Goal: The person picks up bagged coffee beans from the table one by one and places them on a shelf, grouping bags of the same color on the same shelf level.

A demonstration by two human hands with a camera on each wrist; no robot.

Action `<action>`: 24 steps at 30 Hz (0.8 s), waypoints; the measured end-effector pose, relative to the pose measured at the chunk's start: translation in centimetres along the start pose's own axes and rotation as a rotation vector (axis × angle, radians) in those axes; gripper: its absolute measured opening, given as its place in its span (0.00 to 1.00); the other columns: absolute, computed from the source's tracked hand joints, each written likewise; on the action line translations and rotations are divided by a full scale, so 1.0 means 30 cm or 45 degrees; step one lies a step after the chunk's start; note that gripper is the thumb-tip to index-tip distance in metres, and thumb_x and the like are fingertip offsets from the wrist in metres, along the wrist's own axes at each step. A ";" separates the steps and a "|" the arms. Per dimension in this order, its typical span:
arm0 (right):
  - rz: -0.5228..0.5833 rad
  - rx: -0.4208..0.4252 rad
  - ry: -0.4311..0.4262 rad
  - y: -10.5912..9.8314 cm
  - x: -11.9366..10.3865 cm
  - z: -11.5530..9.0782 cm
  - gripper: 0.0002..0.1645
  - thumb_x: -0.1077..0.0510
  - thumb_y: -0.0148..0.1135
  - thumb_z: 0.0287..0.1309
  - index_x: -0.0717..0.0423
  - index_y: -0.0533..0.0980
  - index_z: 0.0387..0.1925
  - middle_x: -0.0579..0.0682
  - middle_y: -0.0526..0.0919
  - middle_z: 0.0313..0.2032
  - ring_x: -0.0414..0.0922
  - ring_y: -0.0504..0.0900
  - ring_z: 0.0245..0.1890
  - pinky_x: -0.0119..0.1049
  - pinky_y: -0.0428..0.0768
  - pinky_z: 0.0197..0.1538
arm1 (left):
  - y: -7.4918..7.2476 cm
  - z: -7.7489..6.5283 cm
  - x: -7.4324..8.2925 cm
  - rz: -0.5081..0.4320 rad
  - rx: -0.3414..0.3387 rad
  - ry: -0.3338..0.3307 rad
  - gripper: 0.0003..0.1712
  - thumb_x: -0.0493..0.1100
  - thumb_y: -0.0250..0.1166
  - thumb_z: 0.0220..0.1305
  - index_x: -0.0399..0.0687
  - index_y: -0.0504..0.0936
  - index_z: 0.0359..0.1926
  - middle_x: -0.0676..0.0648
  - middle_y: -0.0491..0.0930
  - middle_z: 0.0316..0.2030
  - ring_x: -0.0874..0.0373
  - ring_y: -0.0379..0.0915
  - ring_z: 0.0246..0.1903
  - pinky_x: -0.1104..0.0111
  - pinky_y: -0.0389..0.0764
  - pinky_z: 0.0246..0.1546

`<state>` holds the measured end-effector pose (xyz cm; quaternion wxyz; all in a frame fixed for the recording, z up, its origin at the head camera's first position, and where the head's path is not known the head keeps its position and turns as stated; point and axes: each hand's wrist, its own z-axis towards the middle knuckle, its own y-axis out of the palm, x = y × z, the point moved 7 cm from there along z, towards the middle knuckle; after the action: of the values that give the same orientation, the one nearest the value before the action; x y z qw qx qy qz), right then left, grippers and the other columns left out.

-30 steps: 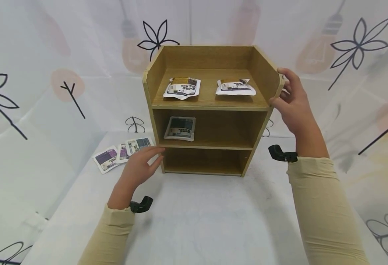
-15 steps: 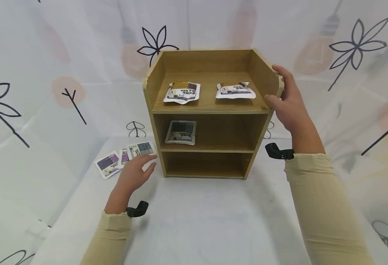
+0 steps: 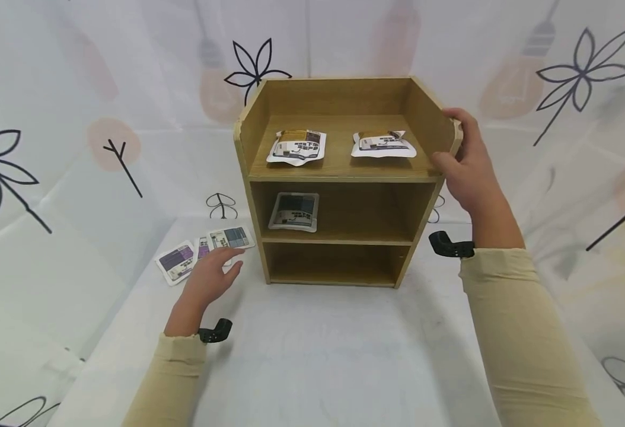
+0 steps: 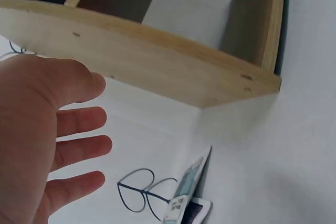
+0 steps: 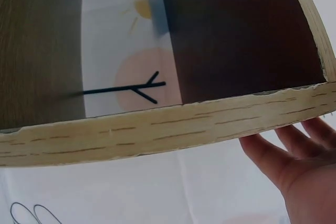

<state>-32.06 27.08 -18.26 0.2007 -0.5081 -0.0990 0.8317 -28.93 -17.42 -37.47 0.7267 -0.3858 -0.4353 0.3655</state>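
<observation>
A small wooden shelf unit (image 3: 339,178) with three levels stands upright on the table. My right hand (image 3: 469,163) grips the upper front edge of its right side panel, thumb at the front and fingers on the outer face. To the left of the unit my left hand (image 3: 208,279) holds nothing, fingers loosely bent and apart from the wood. In the left wrist view, its thumb (image 4: 86,85) overlaps the side panel. Near those fingers lie a packet with a blue-grey label (image 3: 232,237) and a purple-labelled packet (image 3: 177,262), with another purple one partly hidden between them.
Two plump white-and-brown pouches sit on the top level, one left (image 3: 297,147) and one right (image 3: 383,144). A dark-labelled packet (image 3: 295,212) rests on the left of the middle level. White patterned cloth (image 3: 355,35) hangs behind the unit.
My left hand has drawn away from the shelf unit's left side, moving left beside the packets. My right hand still holds the right panel, its fingers slightly shifted around the edge.
</observation>
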 end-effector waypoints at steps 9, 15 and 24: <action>-0.068 -0.018 0.031 -0.002 0.006 -0.004 0.41 0.62 0.43 0.61 0.20 0.51 0.67 0.54 0.57 0.69 0.56 0.64 0.63 0.64 0.69 0.59 | 0.023 0.011 -0.061 -0.003 -0.035 -0.027 0.18 0.45 0.59 0.68 0.47 0.80 0.57 0.41 0.80 0.56 0.43 0.75 0.57 0.48 0.74 0.58; -0.074 -0.020 0.026 -0.005 0.004 -0.003 0.41 0.62 0.43 0.61 0.20 0.51 0.67 0.54 0.57 0.68 0.56 0.64 0.63 0.64 0.69 0.59 | 0.038 0.031 -0.103 0.006 -0.072 -0.065 0.19 0.44 0.57 0.69 0.46 0.78 0.59 0.42 0.78 0.58 0.43 0.74 0.58 0.48 0.74 0.58; -0.066 -0.004 0.027 -0.001 0.008 -0.006 0.41 0.62 0.43 0.61 0.20 0.51 0.67 0.55 0.58 0.67 0.55 0.65 0.61 0.61 0.70 0.58 | 0.055 0.051 -0.168 0.044 -0.112 -0.118 0.20 0.41 0.56 0.69 0.50 0.77 0.60 0.40 0.76 0.60 0.39 0.70 0.62 0.45 0.70 0.61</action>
<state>-31.98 27.21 -18.51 0.2222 -0.5145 -0.1115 0.8207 -32.44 -20.70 -40.19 0.6817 -0.4077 -0.4774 0.3758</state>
